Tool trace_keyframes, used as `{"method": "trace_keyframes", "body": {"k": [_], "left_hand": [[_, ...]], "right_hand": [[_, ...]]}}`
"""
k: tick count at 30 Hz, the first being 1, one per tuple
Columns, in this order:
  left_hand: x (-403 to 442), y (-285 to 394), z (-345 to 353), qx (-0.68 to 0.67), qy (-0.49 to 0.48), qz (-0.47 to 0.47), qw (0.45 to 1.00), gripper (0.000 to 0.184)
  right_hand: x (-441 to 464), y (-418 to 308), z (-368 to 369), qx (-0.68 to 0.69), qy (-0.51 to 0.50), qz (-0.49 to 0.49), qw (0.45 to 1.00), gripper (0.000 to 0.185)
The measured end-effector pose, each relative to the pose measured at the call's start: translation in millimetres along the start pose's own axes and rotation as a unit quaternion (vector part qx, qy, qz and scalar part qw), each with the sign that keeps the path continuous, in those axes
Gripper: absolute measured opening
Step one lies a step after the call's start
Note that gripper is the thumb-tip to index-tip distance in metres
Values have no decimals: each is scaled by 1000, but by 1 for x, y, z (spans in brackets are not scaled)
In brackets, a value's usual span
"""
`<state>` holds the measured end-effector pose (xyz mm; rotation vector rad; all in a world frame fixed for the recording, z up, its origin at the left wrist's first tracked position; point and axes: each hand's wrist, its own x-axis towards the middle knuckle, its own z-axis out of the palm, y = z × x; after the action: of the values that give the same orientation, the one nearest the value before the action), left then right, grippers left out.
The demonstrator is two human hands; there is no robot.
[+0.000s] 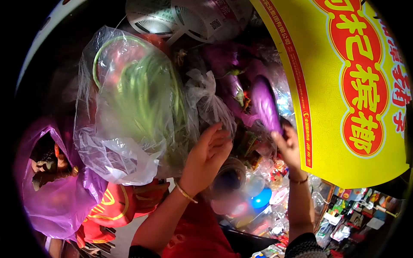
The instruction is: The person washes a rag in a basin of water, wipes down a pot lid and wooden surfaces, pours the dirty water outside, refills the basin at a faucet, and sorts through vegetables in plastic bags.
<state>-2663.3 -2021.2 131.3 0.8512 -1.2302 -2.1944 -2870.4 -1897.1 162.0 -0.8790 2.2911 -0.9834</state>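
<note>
My right hand (287, 148) pinches one end of a long purple eggplant (264, 103), which stands upright above my fingers and looks slightly blurred. Behind it is a purple plastic bag (219, 58), with more eggplant and a green stem end showing at its mouth. My left hand (208, 152) is open, its fingers loosely curved, beside a clear plastic bag with a gathered neck (207, 92). Whether the fingertips touch that bag I cannot tell. To the left is a large clear bag (124, 159) with long green beans (142, 94) inside.
A purple bag (51, 206) with brownish roots sits at the left, next to red bags (112, 206). A large yellow printed sign (327, 94) fills the right side. Round fans (189, 21) are at the top. Balloons (261, 198) and small packets lie below.
</note>
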Motion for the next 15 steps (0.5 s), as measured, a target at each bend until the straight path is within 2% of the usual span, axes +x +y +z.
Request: {"method": "trace_keyframes", "body": {"k": [2,3,5,6,7,9,10,11,12,13,14,15], "left_hand": [[6,0,9,-158,19,-15,987,45],[7,3,13,-157,19,-13,987,45],[8,11,17,-272,-10,-26,962,42],[6,14,15,-270,-11,-22,963,42],[2,14,10,-271,-7,-47,961,40],[-8,11,0,-272,-7,-72,960,38],[-12,7,-6,-349,6,-61,935,37],[-15,5,-10,-424,18,-49,904,37],[-18,4,-14,-424,15,-48,904,37],[-22,4,-16,-418,3,-45,908,40],[-24,4,-18,-411,-8,-41,911,43],[-27,4,-20,-411,-9,-42,911,43]], "right_hand": [[-19,-23,12,130,-97,10,987,44],[-26,-36,19,195,-151,10,969,47],[-35,-33,28,101,-191,-37,976,50],[-38,-40,30,14,-218,-53,974,41],[-32,-50,29,15,-216,-57,975,41],[-5,-69,27,110,-320,-106,935,28],[11,-68,29,47,-257,-132,956,21],[31,-61,48,44,-140,-143,979,20],[51,-56,61,27,-75,-163,983,21],[73,-46,69,-77,-65,-163,981,25],[86,-57,73,-243,-27,-260,934,32],[103,-49,82,-242,-26,-260,934,32]]}}
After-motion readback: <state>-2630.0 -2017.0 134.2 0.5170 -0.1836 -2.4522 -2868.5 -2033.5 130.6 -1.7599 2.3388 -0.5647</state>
